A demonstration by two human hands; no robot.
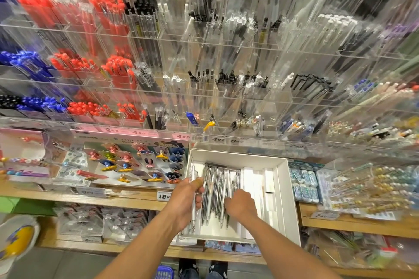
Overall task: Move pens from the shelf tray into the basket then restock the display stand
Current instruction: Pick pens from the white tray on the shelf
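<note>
**Early stage: still gathering from tray**

Head view: left hand (189, 197) gripping a few silver pens (194, 208); right hand (240, 205) curled over remaining silver pens (217, 190) in white cardboard shelf tray (292, 199). Blue plastic basket (165, 272) at 6 o'clock, contents unclear. Clear acrylic display stand (226, 56) at 12 o'clock, restocking not begun.

A tray (283, 179) sits on the shelf (127, 197) below the display stand (204, 52), overhanging its front edge. Pens (215, 190) lie in the tray's left half, boxes (258, 188) to their right. The left hand (189, 199) is at the tray's left wall, the right hand (241, 205) on the pens. A basket (165, 272), apparently, stands on the floor beneath.
</note>
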